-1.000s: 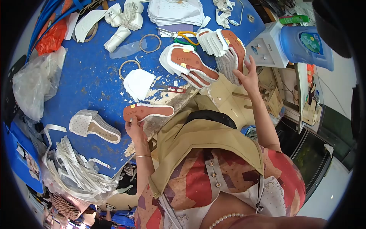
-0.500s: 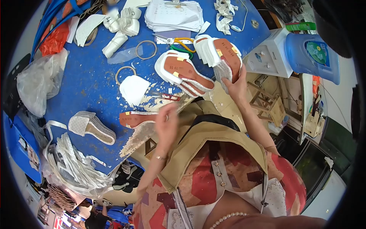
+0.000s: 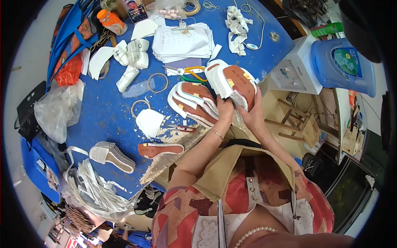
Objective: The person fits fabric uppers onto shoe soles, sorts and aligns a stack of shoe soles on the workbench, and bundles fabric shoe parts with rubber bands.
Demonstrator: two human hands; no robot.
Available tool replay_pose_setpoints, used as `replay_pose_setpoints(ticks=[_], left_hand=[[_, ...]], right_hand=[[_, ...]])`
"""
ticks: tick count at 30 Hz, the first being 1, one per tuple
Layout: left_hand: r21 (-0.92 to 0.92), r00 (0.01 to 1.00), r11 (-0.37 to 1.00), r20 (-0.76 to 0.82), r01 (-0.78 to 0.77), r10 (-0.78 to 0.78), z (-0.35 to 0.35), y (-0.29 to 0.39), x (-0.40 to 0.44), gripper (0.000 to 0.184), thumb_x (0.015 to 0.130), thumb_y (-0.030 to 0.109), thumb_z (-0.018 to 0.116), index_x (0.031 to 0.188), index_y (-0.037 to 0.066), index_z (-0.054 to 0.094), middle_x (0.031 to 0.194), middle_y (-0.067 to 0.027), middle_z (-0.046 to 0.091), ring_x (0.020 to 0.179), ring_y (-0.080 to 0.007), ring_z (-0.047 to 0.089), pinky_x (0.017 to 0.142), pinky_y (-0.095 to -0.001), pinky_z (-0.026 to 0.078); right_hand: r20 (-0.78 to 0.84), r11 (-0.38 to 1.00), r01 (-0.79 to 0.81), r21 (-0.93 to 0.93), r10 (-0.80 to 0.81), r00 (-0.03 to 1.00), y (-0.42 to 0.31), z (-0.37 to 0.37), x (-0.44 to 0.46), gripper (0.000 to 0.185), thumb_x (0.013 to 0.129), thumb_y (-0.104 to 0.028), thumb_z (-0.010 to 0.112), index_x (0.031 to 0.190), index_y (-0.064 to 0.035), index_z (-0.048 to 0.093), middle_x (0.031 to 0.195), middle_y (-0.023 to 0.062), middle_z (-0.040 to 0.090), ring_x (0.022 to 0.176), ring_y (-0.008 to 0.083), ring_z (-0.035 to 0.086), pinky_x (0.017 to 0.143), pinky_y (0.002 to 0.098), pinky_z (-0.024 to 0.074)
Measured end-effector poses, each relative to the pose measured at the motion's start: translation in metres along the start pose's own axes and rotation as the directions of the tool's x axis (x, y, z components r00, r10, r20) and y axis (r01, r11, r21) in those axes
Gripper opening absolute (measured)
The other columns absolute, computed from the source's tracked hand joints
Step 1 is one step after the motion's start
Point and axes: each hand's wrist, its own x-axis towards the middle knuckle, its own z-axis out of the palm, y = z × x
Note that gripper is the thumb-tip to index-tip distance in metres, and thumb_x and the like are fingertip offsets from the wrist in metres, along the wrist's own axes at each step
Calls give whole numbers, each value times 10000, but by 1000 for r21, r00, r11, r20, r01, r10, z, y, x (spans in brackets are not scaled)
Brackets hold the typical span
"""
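Observation:
Brown-soled white sandals (image 3: 240, 84) form a stack at the blue table's front edge, soles facing up. My right hand (image 3: 252, 113) wraps round the near end of this stack, thumb on the sole side. Against its left side my left hand (image 3: 225, 108) is closed, fingertips partly hidden between the sandals. A second stack of white sandals (image 3: 192, 105) lies just left of my left hand. Further left, a single brown sole (image 3: 160, 150) lies near red-handled thread snips (image 3: 185, 129). A stack of dotted slippers (image 3: 111, 157) sits at the left.
Yellow-handled scissors (image 3: 194, 69) and a clipboard of papers (image 3: 182, 41) lie behind the sandals. White strips (image 3: 93, 186) are heaped at the left edge. A water dispenser (image 3: 297, 70) stands at the right, a wooden stool (image 3: 300, 124) below it.
My left hand has moved right and up, from beside the single sole to the sandal stack in my right hand. The whole view has shifted, showing more of the table's far side.

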Motion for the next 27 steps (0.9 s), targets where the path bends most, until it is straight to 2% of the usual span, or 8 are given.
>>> replay_pose_setpoints(ticks=[7,12,17,21,23,24,26,27], left_hand=[[103,994,990,-66,91,-85,14,6,8,422,909,39,472,1327,17,420,1189,-135,570,1031,-254,593,849,-310,512],[-124,971,966,107,227,-215,10,-4,25,420,897,27,503,1313,19,443,1188,-150,574,1035,-255,593,855,-307,509],[57,981,982,63,182,-185,20,-4,31,492,818,5,555,1285,-5,402,1175,-188,552,1013,-273,575,858,-323,479],[373,990,920,121,-116,76,26,-18,36,522,782,9,587,1271,8,402,1158,-187,544,991,-283,565,859,-336,462],[381,986,914,141,-137,89,38,-17,36,527,778,6,585,1272,11,400,1158,-185,540,994,-283,559,865,-336,456],[387,980,906,164,-170,114,52,-15,40,531,774,4,584,1272,14,398,1157,-183,536,996,-283,553,872,-336,449],[393,964,888,209,-237,165,75,-15,47,541,767,-1,580,1274,20,394,1156,-179,529,1002,-283,542,885,-336,436],[390,966,893,210,-223,149,78,-16,46,541,767,-1,580,1274,20,394,1156,-179,529,1002,-283,542,885,-336,436]], right_hand=[[64,999,-45,27,43,997,9,-13,17,850,734,-103,691,1435,-48,215,1291,191,486,1109,321,551,869,368,474],[98,997,-69,21,66,993,20,-20,29,848,731,-102,697,1432,-47,223,1280,186,492,1100,314,556,865,362,477],[177,962,-213,170,183,967,40,-35,45,820,735,-13,681,1426,-26,240,1260,182,512,1096,275,546,921,348,446],[261,884,-201,422,94,961,83,-54,72,793,711,-58,713,1396,-30,315,1276,149,516,1097,247,542,892,334,468],[347,817,-349,458,198,917,89,-72,94,758,711,-42,710,1377,-20,349,1257,135,535,1068,227,549,903,326,464],[344,818,-360,449,214,914,104,-81,110,758,711,-42,710,1377,-20,349,1257,135,535,1068,227,549,903,326,464],[548,666,-612,427,348,761,135,-96,140,722,724,-48,707,1359,-16,365,1210,140,561,1027,218,572,881,320,476],[561,677,-618,400,353,749,143,-95,146,708,724,-55,711,1347,-16,374,1186,143,572,1005,218,582,869,320,484]])
